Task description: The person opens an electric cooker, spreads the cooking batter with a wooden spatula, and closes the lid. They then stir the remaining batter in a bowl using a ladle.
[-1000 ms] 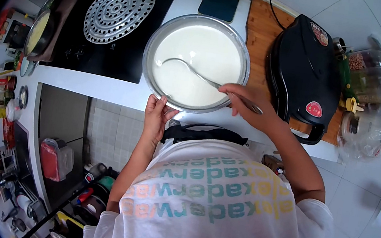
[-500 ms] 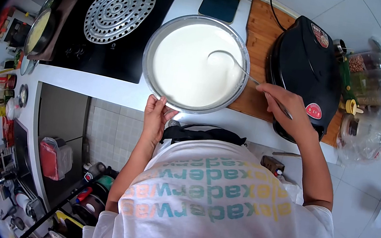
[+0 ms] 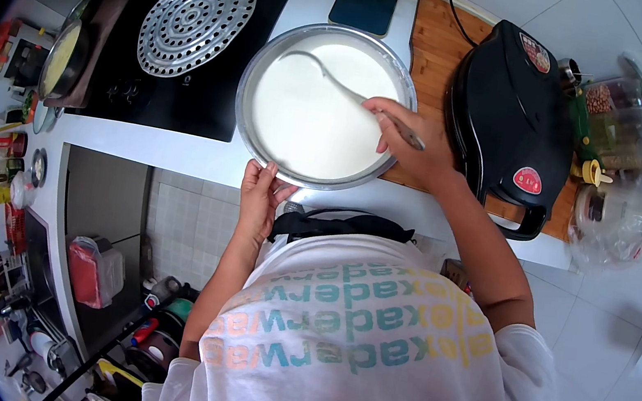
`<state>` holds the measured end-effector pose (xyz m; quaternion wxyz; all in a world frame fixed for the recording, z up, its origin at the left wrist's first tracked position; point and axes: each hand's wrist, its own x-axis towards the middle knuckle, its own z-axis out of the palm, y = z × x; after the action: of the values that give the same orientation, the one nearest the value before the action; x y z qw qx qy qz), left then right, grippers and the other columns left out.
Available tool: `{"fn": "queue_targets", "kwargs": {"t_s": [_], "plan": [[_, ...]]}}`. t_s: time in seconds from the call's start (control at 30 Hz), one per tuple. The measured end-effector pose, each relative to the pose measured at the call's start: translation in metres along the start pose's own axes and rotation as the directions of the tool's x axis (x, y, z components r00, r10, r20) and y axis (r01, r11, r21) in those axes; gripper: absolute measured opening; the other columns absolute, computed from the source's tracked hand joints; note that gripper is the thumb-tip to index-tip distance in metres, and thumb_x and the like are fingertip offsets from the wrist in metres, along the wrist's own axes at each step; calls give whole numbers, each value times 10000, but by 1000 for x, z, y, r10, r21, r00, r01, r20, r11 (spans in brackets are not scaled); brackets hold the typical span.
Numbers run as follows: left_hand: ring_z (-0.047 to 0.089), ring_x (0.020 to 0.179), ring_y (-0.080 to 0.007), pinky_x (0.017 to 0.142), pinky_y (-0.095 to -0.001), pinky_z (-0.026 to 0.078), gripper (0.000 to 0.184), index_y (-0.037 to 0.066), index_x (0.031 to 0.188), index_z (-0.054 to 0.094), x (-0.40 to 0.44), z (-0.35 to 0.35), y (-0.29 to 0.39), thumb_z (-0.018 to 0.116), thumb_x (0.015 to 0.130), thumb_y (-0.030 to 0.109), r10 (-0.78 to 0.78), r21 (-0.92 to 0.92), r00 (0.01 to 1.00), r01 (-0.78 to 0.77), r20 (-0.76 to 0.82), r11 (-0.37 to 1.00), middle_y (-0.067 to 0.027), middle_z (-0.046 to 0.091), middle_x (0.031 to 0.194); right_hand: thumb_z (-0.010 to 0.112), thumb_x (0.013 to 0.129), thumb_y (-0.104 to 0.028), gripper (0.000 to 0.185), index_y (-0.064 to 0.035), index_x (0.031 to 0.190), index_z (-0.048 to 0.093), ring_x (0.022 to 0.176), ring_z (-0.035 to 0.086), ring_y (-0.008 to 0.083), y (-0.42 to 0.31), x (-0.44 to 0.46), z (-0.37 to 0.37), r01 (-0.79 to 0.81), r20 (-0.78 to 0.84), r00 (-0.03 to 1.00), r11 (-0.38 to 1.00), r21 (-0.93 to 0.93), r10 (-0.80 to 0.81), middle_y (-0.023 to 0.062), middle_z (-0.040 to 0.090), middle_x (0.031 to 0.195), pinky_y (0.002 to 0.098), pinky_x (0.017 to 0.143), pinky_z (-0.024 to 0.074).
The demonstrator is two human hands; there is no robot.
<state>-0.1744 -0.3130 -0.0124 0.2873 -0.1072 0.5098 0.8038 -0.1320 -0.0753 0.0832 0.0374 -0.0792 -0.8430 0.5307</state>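
A wide metal bowl [image 3: 243, 118] on the white counter holds a smooth white liquid [image 3: 307, 128]. My right hand [image 3: 412, 144] is closed round the handle of a metal ladle [image 3: 338, 87], above the bowl's right side. The ladle's head dips into the liquid at the upper left of the bowl. My left hand [image 3: 260, 191] pinches the bowl's near rim, thumb and fingers pressed against its edge.
Left of the bowl, a perforated metal steamer plate [image 3: 196, 24] lies on a black cooktop [image 3: 185, 110]. To the right, a black electric griddle [image 3: 507, 120] stands on a wooden board [image 3: 434, 51]. Jars and plastic containers [image 3: 617, 133] are farther right.
My right hand first swung right with the ladle, then came back left over the bowl. The ladle's head moved from the right part of the liquid to the upper left. My left hand stayed at the rim.
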Motion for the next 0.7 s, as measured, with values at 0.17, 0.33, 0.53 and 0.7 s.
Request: {"fn": "queue_targets", "kwargs": {"t_s": [0.17,0.33,0.53,0.7], "plan": [[587,721,-134,616,-281,545,91,85,856,421,-1,5,2,480,875,151,0,-22,1000,0,-29,1000,-48,559,853,426,870,-104,214,-99,1033,565,509,516,76,-9,-24,7,42,128,991,995,-92,-30,19,526,586,207,491,397],[570,771,-146,637,-288,523,100,106,855,411,-3,3,4,507,852,133,-15,9,1000,15,-27,1000,-31,533,866,471,829,-77,216,-94,1034,536,628,570,239,-12,-62,-16,192,216,964,969,-158,-156,104,574,740,320,552,431],[567,821,-134,644,-282,528,122,117,893,430,1,-2,-1,531,844,166,-1,17,1000,1,-17,1000,-15,533,916,501,819,-77,232,-83,1048,542,639,593,243,-17,-88,-56,262,226,957,879,-398,-183,104,612,900,287,562,466],[565,812,-124,629,-274,531,112,116,906,442,1,-6,-3,526,850,163,9,15,1000,-9,-8,1000,-6,534,911,517,809,-73,245,-85,1052,544,647,590,262,-24,-78,-63,229,140,973,837,-497,-183,92,618,860,304,558,464]]}}
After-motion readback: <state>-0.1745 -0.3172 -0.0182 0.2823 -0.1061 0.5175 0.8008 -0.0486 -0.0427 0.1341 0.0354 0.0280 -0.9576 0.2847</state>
